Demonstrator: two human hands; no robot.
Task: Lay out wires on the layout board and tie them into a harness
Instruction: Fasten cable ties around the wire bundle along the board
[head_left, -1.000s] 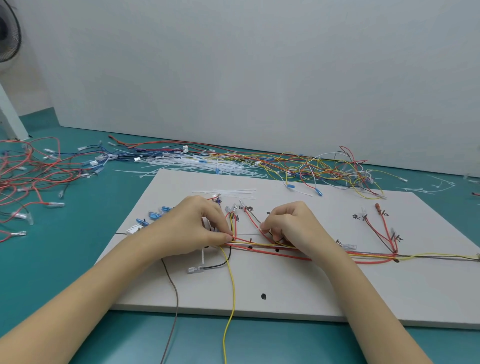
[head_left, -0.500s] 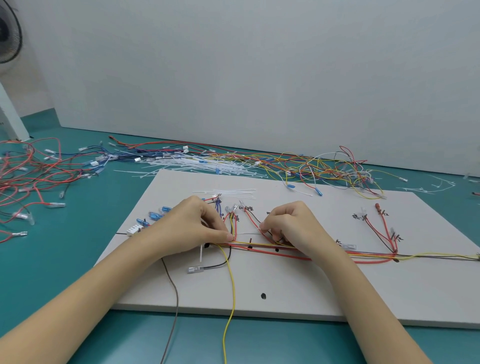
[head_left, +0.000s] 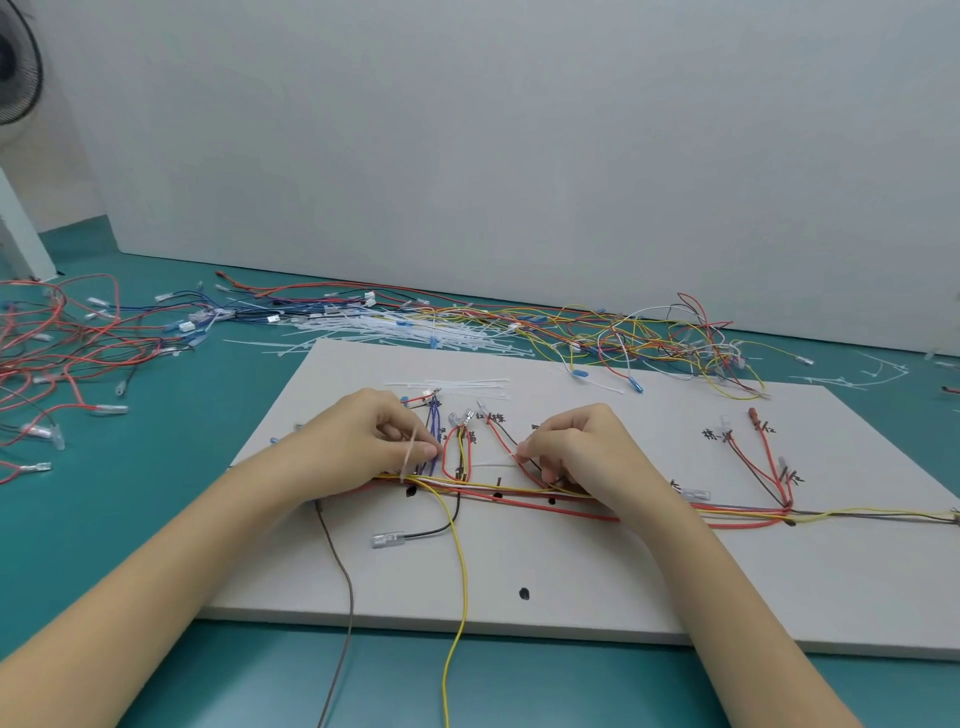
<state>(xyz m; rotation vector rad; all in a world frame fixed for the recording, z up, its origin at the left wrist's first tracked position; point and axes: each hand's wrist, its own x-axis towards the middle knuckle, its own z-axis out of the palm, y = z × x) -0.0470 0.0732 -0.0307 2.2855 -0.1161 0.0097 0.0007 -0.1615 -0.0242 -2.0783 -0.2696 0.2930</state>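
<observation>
Running left to right across the middle of the flat white layout board (head_left: 597, 582), the bundle of thin red, yellow and dark insulated wires (head_left: 582, 506) lies low on the surface, with short branches rising toward handwritten marks on the board. Left hand (head_left: 358, 441) sits over the bundle's left part, its thumb and forefinger pinching a slim translucent white cable tie (head_left: 409, 457) that stands up from the wires. Right hand (head_left: 582, 452) rests on the bundle a little to the right, fingers curled and pressed down onto a red branch wire (head_left: 506, 447); whether they pinch it or merely pin it I cannot tell.

These wires look light and limp, likely to spring out of line once released, so the trunk is best held close beside each tie point rather than by the loose ends. One yellow wire (head_left: 460, 582) and a grey one (head_left: 343, 582) trail off the board's near edge.

Beyond the board, a heap of spare white cable ties (head_left: 395, 330) and tangled coloured wires (head_left: 649, 332) spreads over the teal tabletop (head_left: 156, 519), below a plain pale wall.
</observation>
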